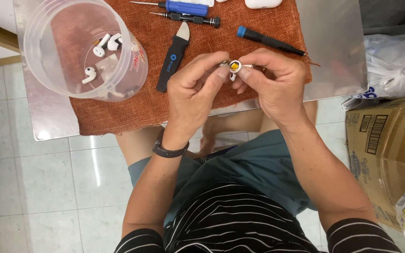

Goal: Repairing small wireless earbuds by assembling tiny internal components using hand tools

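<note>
Rust-coloured cloth (132, 100) is being seen spread over a shiny tabletop (48, 117), above pale floor tiles. A small white earbud (236, 67) is being pinched between the right hand (273, 79) and the left hand (195, 89), both closed on it; its stem is mostly being hidden by fingers, its opened yellowish end facing up. Three white earbuds are lying in a clear plastic tub (83, 49). Screwdrivers at the top edge are being cut off.
</note>
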